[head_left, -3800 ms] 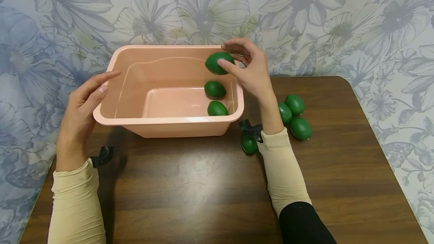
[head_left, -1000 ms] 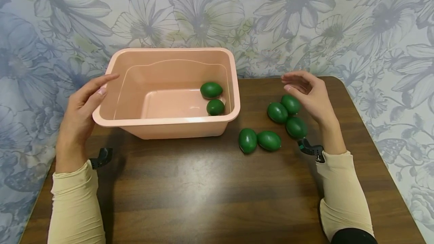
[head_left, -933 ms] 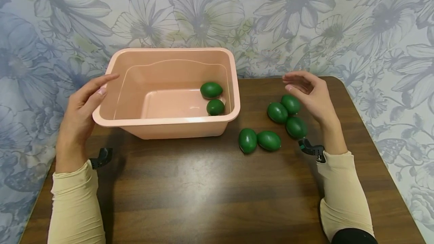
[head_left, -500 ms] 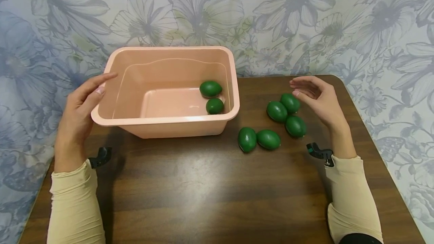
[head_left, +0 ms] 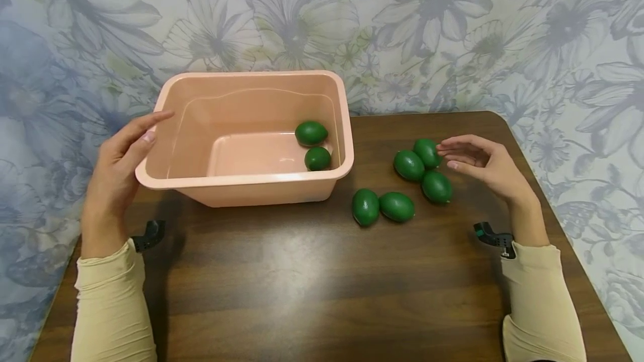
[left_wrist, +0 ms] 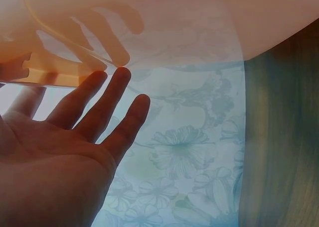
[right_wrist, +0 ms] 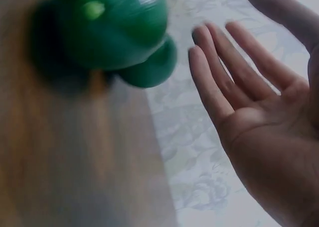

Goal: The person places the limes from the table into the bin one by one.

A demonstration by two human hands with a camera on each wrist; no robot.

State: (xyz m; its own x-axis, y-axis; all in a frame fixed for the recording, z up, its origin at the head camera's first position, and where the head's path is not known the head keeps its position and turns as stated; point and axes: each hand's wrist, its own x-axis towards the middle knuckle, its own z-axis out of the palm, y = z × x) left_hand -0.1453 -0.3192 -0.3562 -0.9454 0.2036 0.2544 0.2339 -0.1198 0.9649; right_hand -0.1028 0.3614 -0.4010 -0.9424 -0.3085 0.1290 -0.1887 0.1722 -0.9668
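Observation:
My left hand [head_left: 118,169] rests at the left rim of a peach plastic basin [head_left: 261,179], its index finger lying over the edge. In the left wrist view the fingers are spread and nearly straight beside the basin's wall. Two green limes [head_left: 311,133] sit inside, towards the right end. On the table right of the basin are a group of three limes [head_left: 436,187] and a front pair of limes [head_left: 397,206]. My right hand [head_left: 485,166] hovers just right of the group, fingers loosely bent and holding nothing; its palm shows bare in the right wrist view.
The brown wooden table [head_left: 282,284] has a rounded far right corner. A flower-patterned cloth [head_left: 453,32] covers the background behind and beside it. Each wrist wears a black camera mount [head_left: 495,237].
Earlier my right hand held a lime above the basin; it no longer holds one, and another lime shows in the front pair. Lately that hand drifts right and nearer. The left hand stays put.

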